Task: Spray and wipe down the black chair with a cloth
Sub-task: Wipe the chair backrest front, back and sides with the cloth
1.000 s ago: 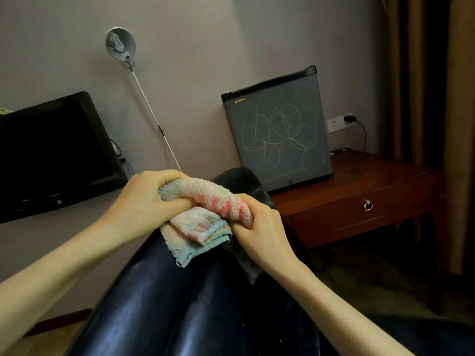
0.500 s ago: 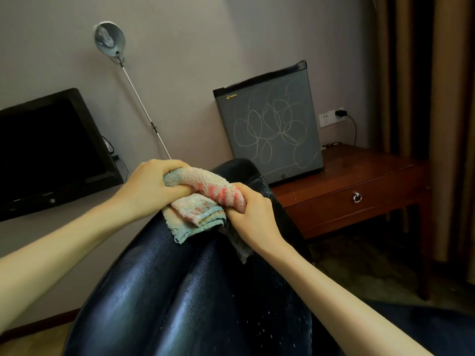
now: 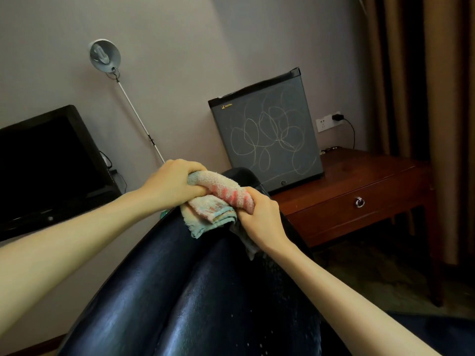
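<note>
While atop chair (image 3: pixel 180 291), cloth (image 3: pixel 221 192) between hands (image 3: pixel 172 186) (image 3: pixel 259 217)

2 bare forearms, L hand (image 3: pixel 172 185), R hand (image 3: pixel 261 218), slim fingers (image 3: pixel 189 167)

The cloth (image 3: pixel 221 188) is a pale terry towel with pink-red stripes and a light blue frayed edge. Its upper part is rolled into a thick bar stretched between the left hand (image 3: pixel 174 183) and the right hand (image 3: pixel 259 217), each gripping one end. Folded layers hang below the bar between the hands and rest against the black chair (image 3: pixel 167 291). A further flap trails down under the right hand. The chair is glossy and padded, with a seam down its middle. Its rounded top shows just beyond the hands, and its back slopes beneath both forearms. Small pale droplets speckle it below the right hand.
</note>
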`<state>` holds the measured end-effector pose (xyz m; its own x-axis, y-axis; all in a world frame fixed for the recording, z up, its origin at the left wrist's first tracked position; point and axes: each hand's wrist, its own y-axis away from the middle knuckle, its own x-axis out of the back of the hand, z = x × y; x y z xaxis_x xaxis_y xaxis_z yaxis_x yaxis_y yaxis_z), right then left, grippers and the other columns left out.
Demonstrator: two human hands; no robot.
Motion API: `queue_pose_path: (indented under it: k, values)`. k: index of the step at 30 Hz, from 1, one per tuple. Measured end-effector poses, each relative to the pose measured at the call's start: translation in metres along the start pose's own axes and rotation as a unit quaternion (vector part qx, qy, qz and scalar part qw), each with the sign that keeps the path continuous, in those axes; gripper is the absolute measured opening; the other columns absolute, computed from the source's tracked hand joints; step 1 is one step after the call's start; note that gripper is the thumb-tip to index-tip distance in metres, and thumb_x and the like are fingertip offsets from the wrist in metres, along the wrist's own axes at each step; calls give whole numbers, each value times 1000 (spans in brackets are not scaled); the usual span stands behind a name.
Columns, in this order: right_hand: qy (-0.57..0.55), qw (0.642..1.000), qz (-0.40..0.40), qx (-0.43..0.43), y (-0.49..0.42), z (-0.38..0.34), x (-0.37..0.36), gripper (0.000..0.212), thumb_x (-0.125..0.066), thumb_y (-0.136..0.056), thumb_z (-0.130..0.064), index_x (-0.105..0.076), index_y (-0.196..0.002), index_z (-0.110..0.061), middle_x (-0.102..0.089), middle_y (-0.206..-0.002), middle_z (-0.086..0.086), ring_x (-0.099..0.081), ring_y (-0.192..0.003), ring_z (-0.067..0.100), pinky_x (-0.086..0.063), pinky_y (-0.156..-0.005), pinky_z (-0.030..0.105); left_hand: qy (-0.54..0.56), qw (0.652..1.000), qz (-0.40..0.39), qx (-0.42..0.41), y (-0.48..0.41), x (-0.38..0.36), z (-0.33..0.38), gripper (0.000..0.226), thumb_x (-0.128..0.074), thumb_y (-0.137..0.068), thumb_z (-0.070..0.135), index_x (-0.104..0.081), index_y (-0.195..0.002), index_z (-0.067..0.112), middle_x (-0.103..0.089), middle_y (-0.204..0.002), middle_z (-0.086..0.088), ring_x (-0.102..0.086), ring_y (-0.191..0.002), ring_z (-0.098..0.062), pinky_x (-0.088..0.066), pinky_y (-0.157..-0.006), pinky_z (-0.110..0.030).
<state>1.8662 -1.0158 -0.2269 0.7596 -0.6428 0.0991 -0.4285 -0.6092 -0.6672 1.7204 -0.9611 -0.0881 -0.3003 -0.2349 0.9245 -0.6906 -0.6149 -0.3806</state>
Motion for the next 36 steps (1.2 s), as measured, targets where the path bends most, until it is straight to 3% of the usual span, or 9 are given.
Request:
queue_pose_path:
  k: [2,7,12,18,22,25,29,33,36]
  values:
    - [18,1000,12,-21,-18,18,2,32,-57,-81,-5,-68,-107,-21,-71,-90,-2,-62,-83,10,-43,-71,23,-23,1000,-7,-7,-26,-12,2,16,-72,-80,31,-67,-95,35,-68,-93,10,-62,-92,-15,-52,-84,-43]
    - [64,994,47,-79,-72,80,2,32,-59,-78,-7,-66,-105,-22,-71,-94,7,-63,-93,30,-50,-79,38,-194,980,-26,-38,-100,-44,21,27,-65,-84,34,-63,-111,29,-63,-107,1,-57,-105,-26,-43,-75,-36]
    - [73,987,75,-119,-103,130,7,28,-61,-79,-13,-65,-104,-25,-71,-93,7,-63,-92,32,-49,-77,37,-357,930,-48,-74,-154,-80,49,22,-57,-87,21,-58,-109,23,-61,-111,-3,-56,-107,-26,-36,-76,-36]
    - [66,989,45,-123,-84,131,19,39,-57,-77,-5,-63,-110,-23,-71,-97,6,-61,-96,30,-44,-74,32,-404,907,-76,-95,-153,-96,65,32,-51,-89,8,-55,-117,21,-59,-117,-6,-53,-112,-28,-34,-74,-36]
    - [80,991,20,-104,-26,95,22,45,-49,-65,-15,-62,-108,-23,-70,-95,5,-62,-96,34,-48,-76,37,-432,871,-170,-164,-109,-74,78,36,-54,-87,11,-54,-122,22,-58,-119,-5,-52,-116,-27,-39,-73,-37]
    - [48,995,-13,-88,45,57,17,55,-46,-61,-28,-59,-115,-25,-69,-100,-1,-64,-97,26,-51,-81,42,-402,866,-227,-191,-48,-47,86,36,-57,-83,13,-55,-117,24,-59,-116,-2,-52,-114,-25,-41,-74,-35]
    - [3,999,-14,-49,149,-11,13,51,-46,-68,-31,-61,-117,-28,-66,-106,-6,-62,-99,17,-48,-86,33,-390,849,-249,-256,62,-10,98,28,-56,-81,19,-52,-107,29,-59,-110,3,-53,-109,-23,-41,-79,-34]
    - [10,998,-38,-42,220,-64,16,62,-33,-68,-47,-53,-127,-41,-55,-122,-21,-54,-104,10,-39,-89,20,-304,885,-231,-266,155,22,92,25,-45,-79,25,-51,-101,35,-59,-103,10,-50,-100,-12,-43,-80,-33]
    - [30,997,-59,-31,246,-84,18,66,-27,-67,-47,-49,-129,-42,-50,-122,-21,-47,-99,9,-34,-84,14,-300,896,-191,-265,194,32,89,26,-39,-72,29,-55,-89,40,-59,-85,19,-54,-83,-3,-46,-65,-25]
